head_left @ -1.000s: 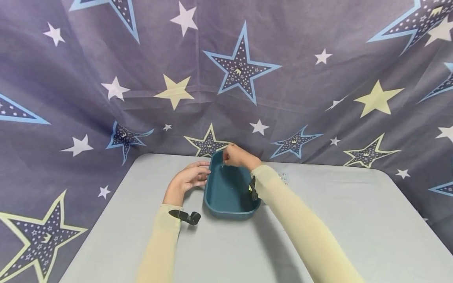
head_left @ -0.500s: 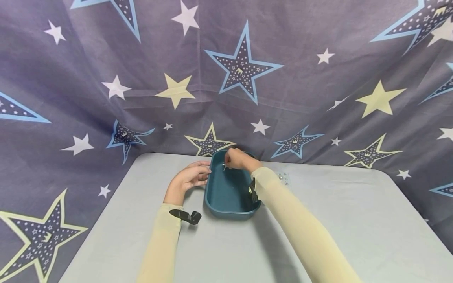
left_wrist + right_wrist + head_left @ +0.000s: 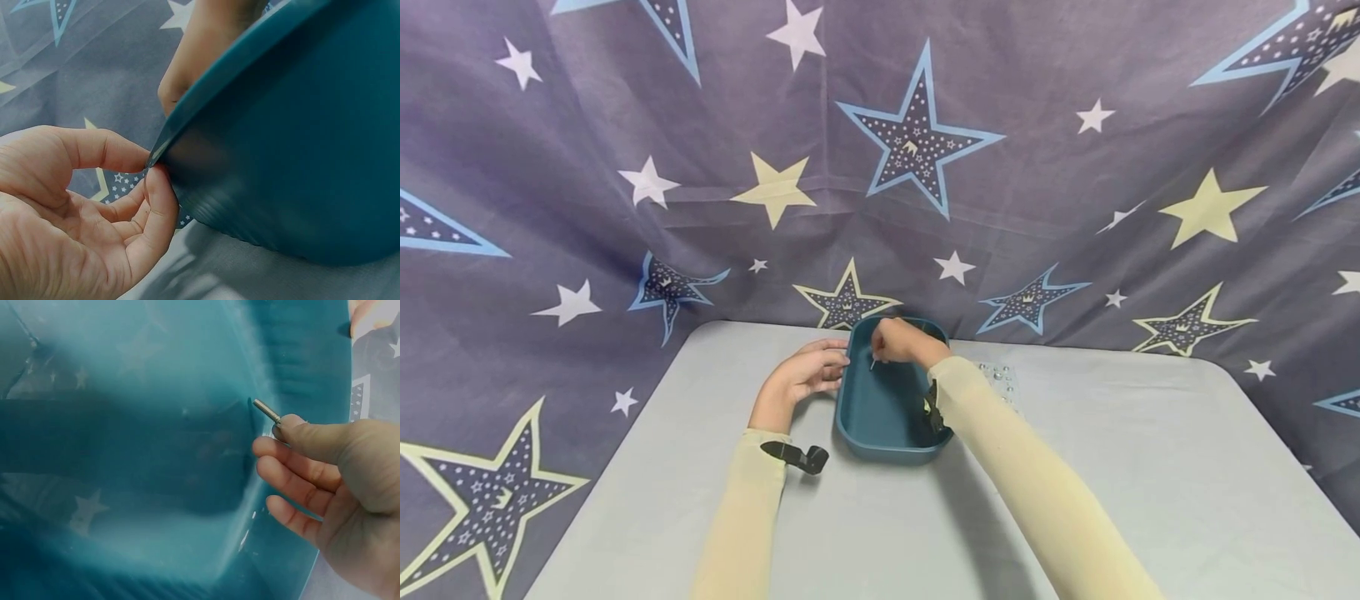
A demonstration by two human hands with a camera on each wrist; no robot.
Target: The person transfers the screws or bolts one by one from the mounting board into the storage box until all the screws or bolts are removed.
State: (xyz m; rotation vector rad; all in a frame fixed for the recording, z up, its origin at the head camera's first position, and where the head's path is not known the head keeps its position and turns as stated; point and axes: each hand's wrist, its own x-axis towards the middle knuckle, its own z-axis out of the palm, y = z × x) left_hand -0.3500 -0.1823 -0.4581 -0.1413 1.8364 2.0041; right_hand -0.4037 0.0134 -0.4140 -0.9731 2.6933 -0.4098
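A deep teal plastic bin (image 3: 887,455) stands on the table. My left hand (image 3: 808,371) pinches its left rim between thumb and fingers, as the left wrist view shows, with the bin wall (image 3: 281,162) beside the fingertips. Inside the bin, close over its floor near the far left corner, is my right hand (image 3: 898,342). Its thumb and index finger pinch a small metal screw (image 3: 267,410), whose threaded shank sticks out past the fingertips. The other right fingers (image 3: 294,478) are loosely bent. The screw's head end is hidden in the grip.
To the right of the bin, partly behind my right sleeve (image 3: 1022,450), lies a clear sheet or bag with several small shiny round pieces (image 3: 1000,377). A starred cloth (image 3: 895,242) hangs along the back edge of the pale table (image 3: 1150,467).
My right hand has come slightly down and nearer within the bin, still pinching the screw. More of the shiny pieces shows beside the sleeve. My left hand stays at the rim.
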